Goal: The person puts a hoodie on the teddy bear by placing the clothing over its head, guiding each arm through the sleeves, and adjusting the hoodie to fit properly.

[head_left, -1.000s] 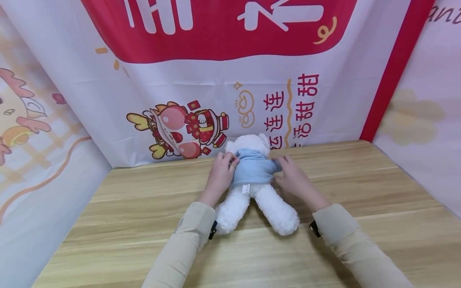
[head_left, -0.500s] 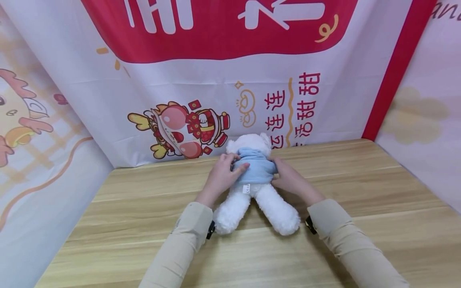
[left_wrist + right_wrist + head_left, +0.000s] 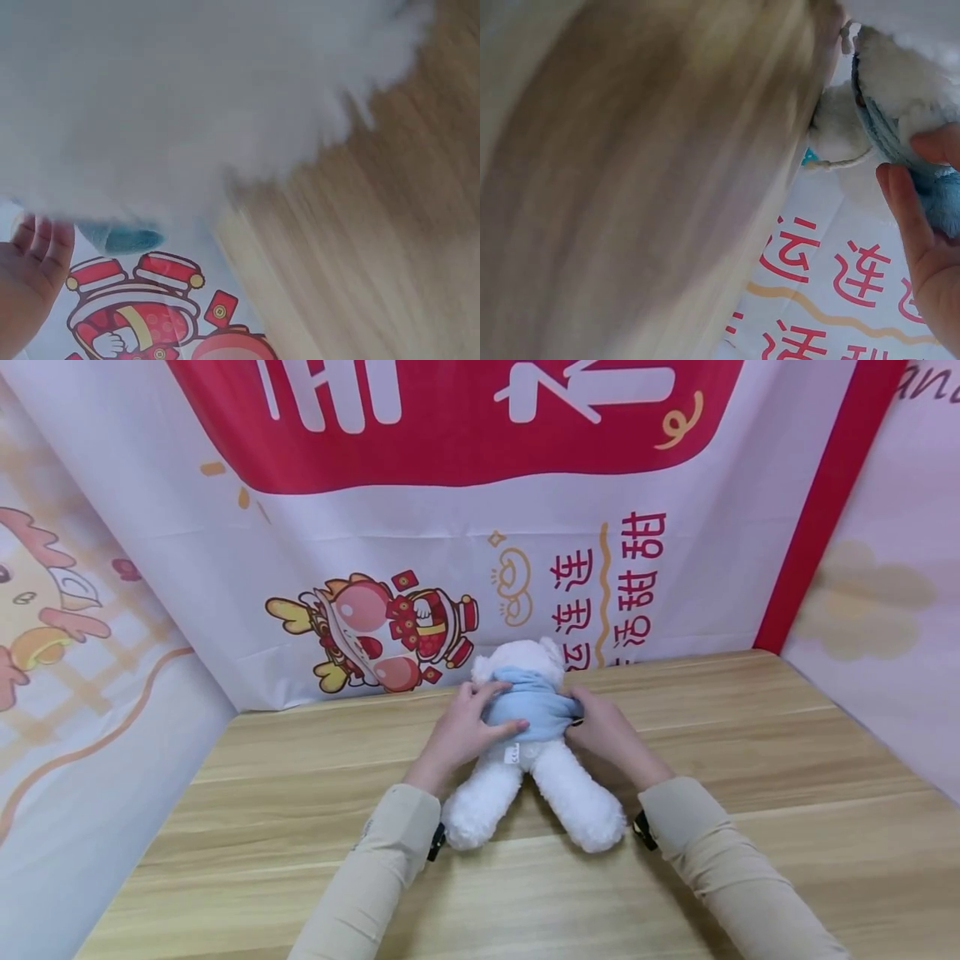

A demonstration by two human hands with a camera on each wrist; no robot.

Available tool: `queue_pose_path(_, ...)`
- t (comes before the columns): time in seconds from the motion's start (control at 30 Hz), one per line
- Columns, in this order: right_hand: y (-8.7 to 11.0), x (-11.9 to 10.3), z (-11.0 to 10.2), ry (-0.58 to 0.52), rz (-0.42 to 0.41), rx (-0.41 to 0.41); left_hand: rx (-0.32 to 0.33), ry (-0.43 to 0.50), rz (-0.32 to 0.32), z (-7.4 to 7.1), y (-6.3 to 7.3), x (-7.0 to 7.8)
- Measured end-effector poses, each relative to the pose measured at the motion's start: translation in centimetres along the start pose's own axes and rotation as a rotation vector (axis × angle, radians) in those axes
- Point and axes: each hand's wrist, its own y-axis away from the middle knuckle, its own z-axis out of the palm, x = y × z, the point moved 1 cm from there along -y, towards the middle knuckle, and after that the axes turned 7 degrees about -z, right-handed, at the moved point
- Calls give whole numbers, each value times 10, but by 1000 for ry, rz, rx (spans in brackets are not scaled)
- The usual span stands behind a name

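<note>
A white plush bear (image 3: 576, 793) lies on the wooden table, legs spread toward me, with no face showing in the head view. It wears a light blue shirt (image 3: 542, 710), rumpled across the body. My left hand (image 3: 459, 731) rests on the shirt's left side, thumb and forefinger spread apart over the cloth. In the left wrist view, blurred white fur (image 3: 150, 97) covers much of the picture, and a blue sleeve (image 3: 131, 240) is near the fingers. At the opposite side my right hand (image 3: 606, 731) pinches the shirt's edge between thumb and fingers, as the right wrist view shows.
A white tag (image 3: 512, 753) sticks out below the shirt. The wooden table (image 3: 300, 827) extends around the toy. Behind it hangs a printed red and white banner (image 3: 450, 518), close to the bear's head. Printed cloth walls (image 3: 885, 693) stand at both sides.
My left hand has gone from pinching the shirt's side to spreading thumb and forefinger over its back. My right hand has shifted slightly inward along the shirt's edge. The bear stays in place.
</note>
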Motion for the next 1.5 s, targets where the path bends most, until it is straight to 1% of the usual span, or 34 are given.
queue_pose_path(0.1,0,0,-2,-23,-1,42,15,-39,51,0,1,3)
queue_pose_path(0.17,-1,-1,-4,-51,2,65,17,-61,72,0,1,5)
queue_pose_path(0.27,-1,-2,-7,-84,10,86,-11,-69,75,0,1,6)
queue_pose_path(0.33,-2,-3,-10,-67,-5,97,-42,-55,60,1,0,5)
queue_pose_path(0.4,-3,-3,-12,-66,1,94,-74,-41,52,0,0,4)
queue_pose_path(0.47,-4,-3,-16,-112,26,82,-104,-26,54,0,0,3)
queue_pose_path(0.6,-3,-2,-25,-296,81,24,-137,-16,86,-2,0,1)
queue_pose_path(0.63,-3,-2,-27,-331,85,10,-143,-7,90,-2,1,0)
queue_pose_path(0.7,-2,-1,-32,-357,93,-14,-156,21,94,-1,0,-1)
queue_pose_path(0.77,-3,-3,-36,-351,100,-19,-169,66,90,1,0,-2)
queue_pose_path(0.87,-5,-8,-40,-304,70,4,-188,139,95,3,-1,-6)
queue_pose_path(0.97,-7,-16,-43,-250,5,35,-231,195,118,6,-2,-9)
queue_pose_path(1.03,-9,-22,-44,-207,-33,43,-275,206,136,8,-2,-12)
queue_pose_path(1.1,-11,-27,-44,-179,-64,33,-340,211,136,12,-1,-15)
queue_pose_path(1.2,-13,-33,-42,-126,-99,17,-413,200,119,18,1,-20)
queue_pose_path(1.27,-14,-34,-39,-107,-108,18,-438,195,93,21,1,-22)
queue_pose_path(1.3,-14,-35,-37,-102,-107,21,-430,188,82,22,2,-23)
queue_pose_path(1.37,-13,-35,-35,-113,-102,22,-386,174,50,22,1,-23)
queue_pose_path(1.4,-13,-35,-33,-122,-100,21,-356,171,40,21,1,-23)
queue_pose_path(1.5,-12,-36,-30,-180,-98,-8,-239,192,34,19,-1,-19)
